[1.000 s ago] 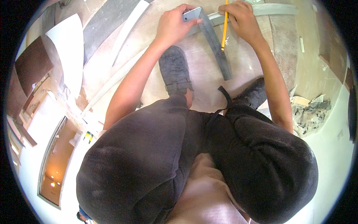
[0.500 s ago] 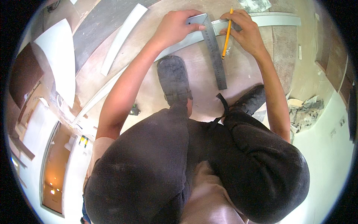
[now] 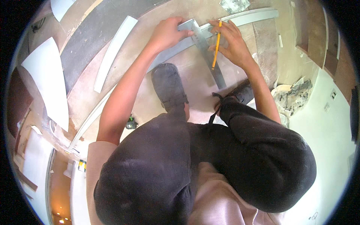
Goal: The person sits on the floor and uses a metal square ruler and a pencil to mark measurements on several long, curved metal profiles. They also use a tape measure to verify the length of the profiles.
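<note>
A long, pale, flat strip point(image 3: 255, 16) lies across the floor in front of me. My left hand point(image 3: 167, 34) grips the stock of a metal try square point(image 3: 205, 47) at the strip, thumb on top near the corner. The square's blade crosses the strip and points back toward me. Between the fingers of my right hand point(image 3: 233, 42) is a yellow pencil point(image 3: 216, 47), its lower end over the blade. That hand hovers just right of the square, other fingers loosely extended; whether they touch the strip I cannot tell.
My shoe point(image 3: 168, 84) stands close to the strip. A shorter white strip point(image 3: 115, 52) and a curved white sheet point(image 3: 48, 82) lie leftward. A small black-and-green tool point(image 3: 131, 123) is beside my left forearm. Crumpled sheeting point(image 3: 294, 97) lies by the right wall.
The view has shifted, moving the scene leftward in the picture. My right hand has drawn slightly nearer with the pencil, its fingers straighter. My left hand stays on the square.
</note>
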`<state>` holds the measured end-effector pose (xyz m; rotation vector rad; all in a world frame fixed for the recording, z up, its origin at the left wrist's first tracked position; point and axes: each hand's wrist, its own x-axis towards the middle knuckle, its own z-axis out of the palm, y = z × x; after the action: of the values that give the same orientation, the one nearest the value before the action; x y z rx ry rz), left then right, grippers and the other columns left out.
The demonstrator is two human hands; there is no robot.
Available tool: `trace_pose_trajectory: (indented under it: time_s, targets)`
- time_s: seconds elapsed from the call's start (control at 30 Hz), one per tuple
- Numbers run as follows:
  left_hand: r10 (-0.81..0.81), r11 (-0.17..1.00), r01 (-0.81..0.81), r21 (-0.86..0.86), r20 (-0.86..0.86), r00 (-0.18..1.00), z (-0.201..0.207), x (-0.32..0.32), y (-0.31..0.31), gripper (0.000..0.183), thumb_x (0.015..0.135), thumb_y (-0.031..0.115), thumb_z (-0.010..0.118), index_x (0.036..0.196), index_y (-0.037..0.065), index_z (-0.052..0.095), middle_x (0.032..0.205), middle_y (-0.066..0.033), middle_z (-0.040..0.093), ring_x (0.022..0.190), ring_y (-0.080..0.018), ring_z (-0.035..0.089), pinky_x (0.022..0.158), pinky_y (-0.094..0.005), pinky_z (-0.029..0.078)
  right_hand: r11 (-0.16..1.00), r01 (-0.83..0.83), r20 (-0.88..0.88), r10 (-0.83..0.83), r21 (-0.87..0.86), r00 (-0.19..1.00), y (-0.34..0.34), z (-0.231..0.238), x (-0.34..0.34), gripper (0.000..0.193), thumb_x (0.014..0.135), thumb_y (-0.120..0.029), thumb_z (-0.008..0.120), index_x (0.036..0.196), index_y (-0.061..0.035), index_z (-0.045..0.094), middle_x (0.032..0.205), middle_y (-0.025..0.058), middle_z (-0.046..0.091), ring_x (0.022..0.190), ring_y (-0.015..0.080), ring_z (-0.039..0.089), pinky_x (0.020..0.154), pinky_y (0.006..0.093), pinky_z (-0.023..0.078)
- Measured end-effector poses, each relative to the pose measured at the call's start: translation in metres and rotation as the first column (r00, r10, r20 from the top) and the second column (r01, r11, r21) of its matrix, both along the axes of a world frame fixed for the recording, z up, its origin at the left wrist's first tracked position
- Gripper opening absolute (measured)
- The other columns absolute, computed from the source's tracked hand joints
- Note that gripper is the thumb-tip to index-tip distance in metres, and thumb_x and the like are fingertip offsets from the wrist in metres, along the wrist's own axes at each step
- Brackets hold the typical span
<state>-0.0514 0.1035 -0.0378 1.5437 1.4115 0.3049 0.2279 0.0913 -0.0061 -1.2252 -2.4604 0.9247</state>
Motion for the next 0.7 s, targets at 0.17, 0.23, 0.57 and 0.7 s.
trace_pose_trajectory:
  time_s: [0.17, 0.23, 0.57, 0.7]
  targets:
    - [0.009, 0.999, -0.007, -0.054, 0.042, 0.999, 0.019, 0.001, -0.004, 0.049, 0.088, 0.035, 0.085, 0.123, 0.003, 0.078, 0.11, -0.0225, 0.079, 0.103, -0.0379, 0.076, 0.092, -0.0449, 0.058, 0.997, -0.021, -0.026, 0.023, 0.076, 0.999, 0.028, -0.008, 0.009, 0.042, 0.09, -0.025, 0.083, 0.126, -0.0113, 0.065, 0.146, 0.0052, 0.067, 0.141, 0.0332, 0.057, 0.13, 0.0539, 0.032]
    - [-0.014, 1.0, 0.014, -0.011, -0.029, 0.999, 0.03, 0.008, -0.01, 0.049, 0.088, 0.036, 0.085, 0.124, 0.003, 0.078, 0.109, -0.0225, 0.079, 0.101, -0.0388, 0.076, 0.092, -0.0453, 0.058, 0.997, -0.056, -0.041, 0.058, 0.045, 0.997, 0.035, -0.014, 0.017, 0.039, 0.091, -0.024, 0.081, 0.126, -0.0119, 0.067, 0.137, 0.0051, 0.071, 0.136, 0.0325, 0.06, 0.129, 0.0526, 0.034]
    - [0.088, 0.99, -0.057, 0.133, -0.244, 0.966, 0.044, 0.025, -0.027, 0.046, 0.09, 0.036, 0.084, 0.126, 0.007, 0.077, 0.102, -0.0202, 0.079, 0.093, -0.0372, 0.077, 0.085, -0.0441, 0.059, 0.986, -0.03, -0.21, 0.064, 0.164, 0.976, 0.028, -0.03, 0.017, 0.028, 0.092, -0.015, 0.076, 0.119, -0.009, 0.069, 0.12, 0.0091, 0.073, 0.125, 0.0339, 0.063, 0.121, 0.0512, 0.039]
    - [0.07, 0.992, -0.038, 0.12, -0.278, 0.958, 0.048, 0.026, -0.026, 0.05, 0.09, 0.038, 0.084, 0.129, 0.007, 0.076, 0.104, -0.0197, 0.08, 0.094, -0.0344, 0.078, 0.086, -0.042, 0.059, 0.989, 0.085, -0.32, -0.043, 0.117, 0.947, 0.014, -0.013, 0.015, 0.026, 0.089, -0.006, 0.07, 0.115, -0.0041, 0.068, 0.122, 0.0182, 0.07, 0.12, 0.0404, 0.062, 0.112, 0.0531, 0.044]
